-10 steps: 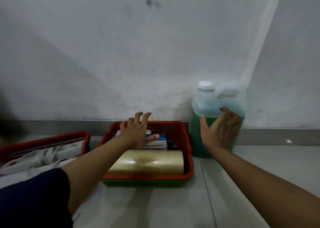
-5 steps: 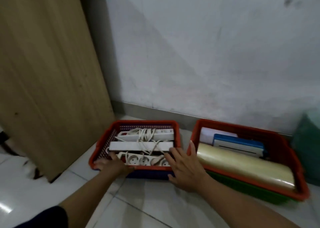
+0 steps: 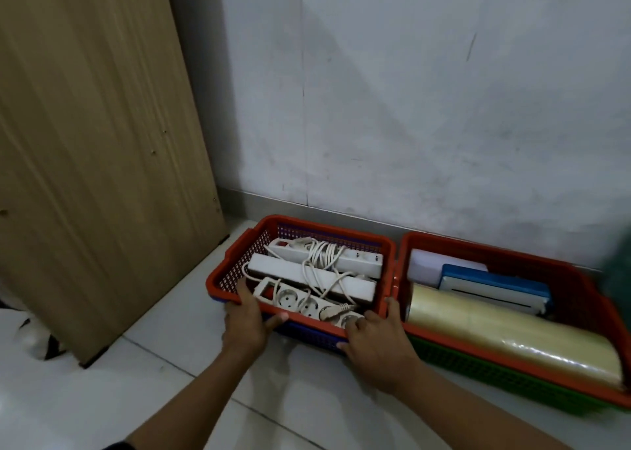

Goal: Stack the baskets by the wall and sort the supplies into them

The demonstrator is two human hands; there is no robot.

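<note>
A red basket (image 3: pixel 239 244) nested in a blue basket (image 3: pixel 307 333) stands on the floor by the wall, holding three white power strips (image 3: pixel 317 275) with tangled cords. My left hand (image 3: pixel 246 316) grips its front rim at the left. My right hand (image 3: pixel 375 337) grips the front rim at the right corner. To the right, another red basket (image 3: pixel 563 272) sits in a green basket (image 3: pixel 478 371). It holds a clear film roll (image 3: pixel 505 333), a blue box (image 3: pixel 491 285) and a white box (image 3: pixel 423 265).
A wooden board (image 3: pixel 95 142) leans at the left, its bottom corner on the white tile floor (image 3: pixel 136 398). The grey wall (image 3: pixel 409 91) rises right behind the baskets. A green jug's edge (image 3: pixel 619 268) shows blurred at the far right.
My view swung left from the green jug and right baskets. Both hands left those and now grip the front rim of the left basket with the power strips.
</note>
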